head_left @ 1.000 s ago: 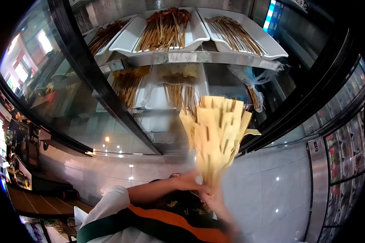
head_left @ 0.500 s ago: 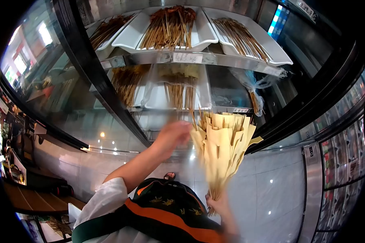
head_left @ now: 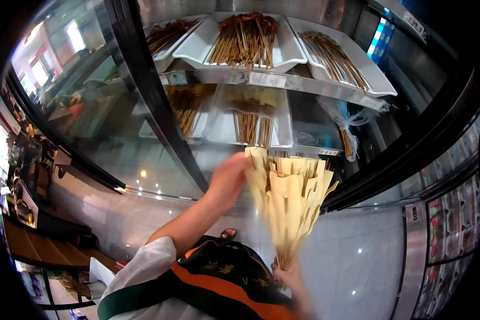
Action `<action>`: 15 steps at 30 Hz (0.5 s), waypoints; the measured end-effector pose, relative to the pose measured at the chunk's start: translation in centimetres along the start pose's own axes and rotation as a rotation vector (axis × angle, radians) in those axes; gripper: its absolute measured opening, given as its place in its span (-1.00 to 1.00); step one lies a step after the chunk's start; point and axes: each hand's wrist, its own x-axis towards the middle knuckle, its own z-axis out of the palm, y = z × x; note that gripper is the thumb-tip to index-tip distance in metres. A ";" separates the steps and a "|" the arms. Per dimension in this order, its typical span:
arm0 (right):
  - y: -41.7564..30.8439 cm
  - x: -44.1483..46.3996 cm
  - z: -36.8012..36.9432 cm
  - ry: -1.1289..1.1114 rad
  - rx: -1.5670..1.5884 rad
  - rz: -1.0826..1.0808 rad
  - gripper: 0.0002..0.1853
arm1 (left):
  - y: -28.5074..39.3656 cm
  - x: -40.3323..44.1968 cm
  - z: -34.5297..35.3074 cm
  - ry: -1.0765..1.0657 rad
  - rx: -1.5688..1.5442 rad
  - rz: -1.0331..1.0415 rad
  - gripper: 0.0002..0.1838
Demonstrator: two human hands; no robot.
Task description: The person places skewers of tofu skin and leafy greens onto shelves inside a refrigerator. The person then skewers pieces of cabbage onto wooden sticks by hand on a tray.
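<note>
In the head view, my right hand (head_left: 289, 276) is closed around the lower stick ends of a fanned bunch of tofu-skin skewers (head_left: 296, 197). Pale yellow folded sheets are threaded on the sticks, tips pointing up and away from me. My left hand (head_left: 230, 178) is at the bunch's upper left, fingers bent against the edge of one outer tofu-skin skewer (head_left: 257, 173). That skewer stands slightly apart from the others at the top. The sheet partly hides these fingertips.
Before me is a display fridge with a dark door frame (head_left: 138, 80). Its upper shelf holds white trays (head_left: 192, 50) of skewers (head_left: 245, 42); the lower one has more skewers (head_left: 253, 125) and a tied plastic bag (head_left: 346, 125). A glass-fronted cabinet (head_left: 448, 234) stands right.
My left hand, blurred beside the bunch earlier, now rests against the outer left skewer, whose sheet sits higher and apart. The fridge has shifted slightly right and down in view.
</note>
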 end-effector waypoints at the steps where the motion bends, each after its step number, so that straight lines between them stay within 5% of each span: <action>1: -0.3 -0.1 0.2 -0.003 0.002 -0.002 -0.84 | 0.1 0.0 0.0 0.025 -0.017 0.022 -0.87; 15: -1.0 -1.0 1.1 -0.106 0.122 0.097 -0.91 | -0.8 0.2 -1.5 0.170 0.154 0.368 -0.75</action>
